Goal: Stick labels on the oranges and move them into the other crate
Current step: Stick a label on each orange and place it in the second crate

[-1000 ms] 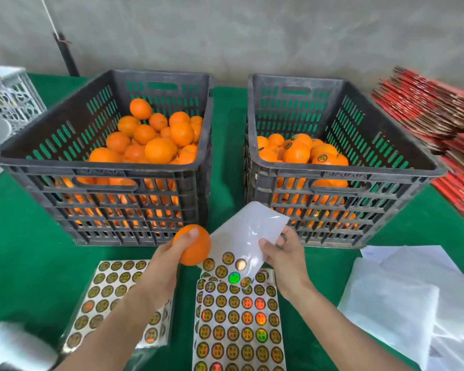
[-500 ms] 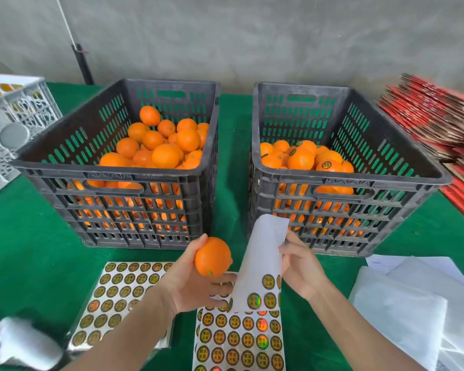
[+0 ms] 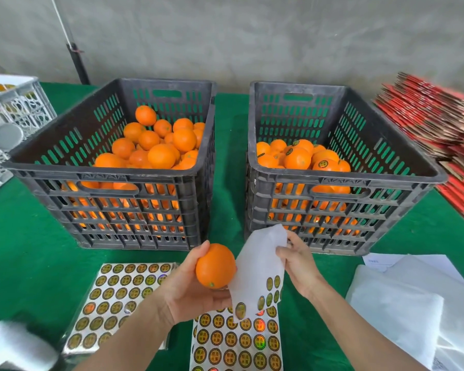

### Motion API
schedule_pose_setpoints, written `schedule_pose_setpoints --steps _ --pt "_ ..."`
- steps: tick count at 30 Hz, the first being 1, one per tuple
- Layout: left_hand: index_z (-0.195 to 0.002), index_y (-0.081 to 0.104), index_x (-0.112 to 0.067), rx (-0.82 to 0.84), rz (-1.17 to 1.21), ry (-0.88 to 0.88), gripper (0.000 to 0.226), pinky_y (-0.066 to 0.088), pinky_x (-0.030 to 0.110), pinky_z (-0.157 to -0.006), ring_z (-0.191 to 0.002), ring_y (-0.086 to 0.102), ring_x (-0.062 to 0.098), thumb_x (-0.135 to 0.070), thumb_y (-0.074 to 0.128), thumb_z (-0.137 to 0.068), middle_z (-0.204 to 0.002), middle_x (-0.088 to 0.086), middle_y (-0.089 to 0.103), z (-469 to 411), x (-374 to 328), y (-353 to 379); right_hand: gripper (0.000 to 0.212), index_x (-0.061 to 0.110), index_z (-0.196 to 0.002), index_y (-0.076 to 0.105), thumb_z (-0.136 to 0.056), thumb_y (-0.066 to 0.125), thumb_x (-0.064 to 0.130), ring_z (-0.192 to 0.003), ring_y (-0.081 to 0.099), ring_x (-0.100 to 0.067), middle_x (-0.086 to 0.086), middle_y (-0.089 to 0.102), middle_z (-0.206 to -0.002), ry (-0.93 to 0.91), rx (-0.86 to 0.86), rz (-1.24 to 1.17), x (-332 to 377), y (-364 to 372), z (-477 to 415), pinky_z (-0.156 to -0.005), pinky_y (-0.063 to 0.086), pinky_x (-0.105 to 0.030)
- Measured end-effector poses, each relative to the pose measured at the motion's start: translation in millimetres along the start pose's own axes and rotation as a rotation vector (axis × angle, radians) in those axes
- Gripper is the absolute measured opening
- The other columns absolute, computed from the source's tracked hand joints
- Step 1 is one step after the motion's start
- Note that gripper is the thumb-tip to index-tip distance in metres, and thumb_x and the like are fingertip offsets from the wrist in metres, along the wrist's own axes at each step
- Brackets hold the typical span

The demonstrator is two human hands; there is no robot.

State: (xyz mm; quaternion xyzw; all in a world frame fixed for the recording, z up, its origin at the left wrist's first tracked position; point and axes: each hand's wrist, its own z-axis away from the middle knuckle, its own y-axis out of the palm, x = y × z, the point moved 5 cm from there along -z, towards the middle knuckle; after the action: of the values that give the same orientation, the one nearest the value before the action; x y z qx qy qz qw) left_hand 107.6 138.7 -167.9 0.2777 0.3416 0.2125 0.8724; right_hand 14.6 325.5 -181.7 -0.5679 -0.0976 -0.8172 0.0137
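Oranges without labels (image 3: 161, 155) are heaped in the left crate (image 3: 65, 171), which is set on the green worktop (image 3: 24, 250). Just in front of that crate's near right corner, one orange (image 3: 215, 265) is held off the worktop in the left hand (image 3: 196, 293). The thumb is laid over its top, the fingers are curled beneath it, and its green stem spot is turned downward. Slightly further right of the crate, a curled label sheet (image 3: 255, 269) is pinched near its upper edge by the right hand (image 3: 298, 266). The upper part of this sheet is bare white and round gold labels are left on its lower rows. It is lifted just beside the orange, though contact cannot be told. Below both hands, a full label sheet (image 3: 236, 344) is laid flat, and another label sheet (image 3: 118, 293) is spread directly in front of the left crate. To the right of the left crate, across a narrow gap, the right crate (image 3: 386, 180) is placed, and labelled oranges (image 3: 297, 158) are seen in it. White papers (image 3: 394, 317) are scattered in front of that one.
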Motion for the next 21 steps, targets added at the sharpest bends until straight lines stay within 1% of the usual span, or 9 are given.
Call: schedule_pose_setpoints --steps 2,4,5,7,9,10,12,15,21 --pt "-0.120 0.052 -0.006 -0.061 -0.027 0.080 0.110 0.057 0.048 -0.069 -0.083 0.069 0.040 -0.041 0.095 -0.026 -0.095 0.024 0.070 -2.1 -5.7 -2.7 0.045 0.013 -0.129 0.047 -0.087 0.053 -0.005 -0.099 0.060 -0.021 -0.007 0.062 -0.107 -0.045 -0.114 0.310 1.5 -2.6 2.4 -0.081 0.049 -0.032" --pt "-0.121 0.050 -0.008 -0.099 -0.066 0.141 0.104 0.058 0.046 -0.067 -0.078 0.070 0.036 -0.043 0.094 -0.033 -0.089 0.021 0.072 -2.4 -11.9 -5.2 0.038 0.014 -0.122 0.054 -0.086 0.063 0.004 -0.107 0.054 -0.016 0.004 0.058 -0.110 -0.264 -0.262 0.622 14.1 0.3 16.4 -0.093 0.044 -0.033" --pt "-0.121 0.050 -0.009 -0.113 -0.081 0.158 0.104 0.058 0.045 -0.066 -0.077 0.070 0.035 -0.044 0.094 -0.034 -0.087 0.020 0.072 -2.4 -14.5 -6.6 0.028 0.015 -0.109 0.062 -0.084 0.066 0.004 -0.103 0.055 -0.010 0.012 0.057 -0.104 -0.456 -0.264 0.674 24.0 8.1 28.7 -0.092 0.045 -0.030" --pt "-0.120 0.051 -0.010 -0.119 -0.095 0.167 0.113 0.057 0.042 -0.064 -0.076 0.070 0.034 -0.043 0.096 -0.022 -0.088 0.020 0.072 -2.7 -17.7 -8.4 0.014 0.013 -0.085 0.067 -0.079 0.068 0.001 -0.084 0.054 0.002 0.019 0.057 -0.087 -0.735 -0.062 0.680 31.9 33.0 55.1 -0.075 0.043 -0.013" --pt "-0.122 0.051 -0.010 -0.094 -0.103 0.160 0.116 0.057 0.042 -0.065 -0.079 0.070 0.034 -0.043 0.095 -0.020 -0.095 0.020 0.071 -3.0 -19.0 -7.6 0.004 0.010 -0.081 0.069 -0.080 0.066 0.011 -0.075 0.054 0.005 0.015 0.058 -0.080 -0.780 0.181 0.711 24.4 57.9 77.2 -0.068 0.040 -0.007" --pt "-0.123 0.051 -0.009 -0.083 -0.106 0.155 0.115 0.057 0.042 -0.066 -0.081 0.069 0.034 -0.044 0.095 -0.023 -0.098 0.021 0.070 -3.0 -19.1 -6.9 0.011 0.010 -0.084 0.071 -0.080 0.064 0.019 -0.076 0.054 0.004 0.012 0.059 -0.080 -0.782 0.224 0.751 20.0 65.7 83.9 -0.068 0.042 -0.009" --pt "-0.124 0.051 -0.009 -0.078 -0.097 0.146 0.105 0.057 0.040 -0.065 -0.080 0.069 0.033 -0.047 0.093 -0.036 -0.097 0.020 0.070 -3.2 -18.6 -5.9 0.021 0.011 -0.086 0.072 -0.079 0.066 0.030 -0.078 0.057 -0.005 0.005 0.061 -0.081 -0.800 0.191 0.854 14.2 73.2 89.0 -0.071 0.046 -0.017" --pt "-0.124 0.051 -0.008 -0.083 -0.072 0.134 0.077 0.057 0.040 -0.065 -0.076 0.069 0.032 -0.044 0.077 -0.060 -0.090 0.019 0.071 -4.4 -19.1 -6.7 0.016 0.013 -0.079 0.071 -0.073 0.075 0.027 -0.074 0.059 -0.012 0.003 0.060 -0.077 -0.863 0.066 0.991 14.7 79.0 90.5 -0.065 0.050 -0.023" --pt "-0.115 0.053 -0.007 -0.133 -0.077 0.091 0.072 0.056 0.040 -0.065 -0.072 0.069 0.034 -0.043 0.074 -0.057 -0.083 0.020 0.072 -5.4 -26.4 -6.5 0.009 0.012 -0.067 0.068 -0.070 0.074 0.018 -0.066 0.057 -0.016 0.001 0.056 -0.069 -0.985 0.003 1.040 14.1 85.4 91.1 -0.060 0.045 -0.020"
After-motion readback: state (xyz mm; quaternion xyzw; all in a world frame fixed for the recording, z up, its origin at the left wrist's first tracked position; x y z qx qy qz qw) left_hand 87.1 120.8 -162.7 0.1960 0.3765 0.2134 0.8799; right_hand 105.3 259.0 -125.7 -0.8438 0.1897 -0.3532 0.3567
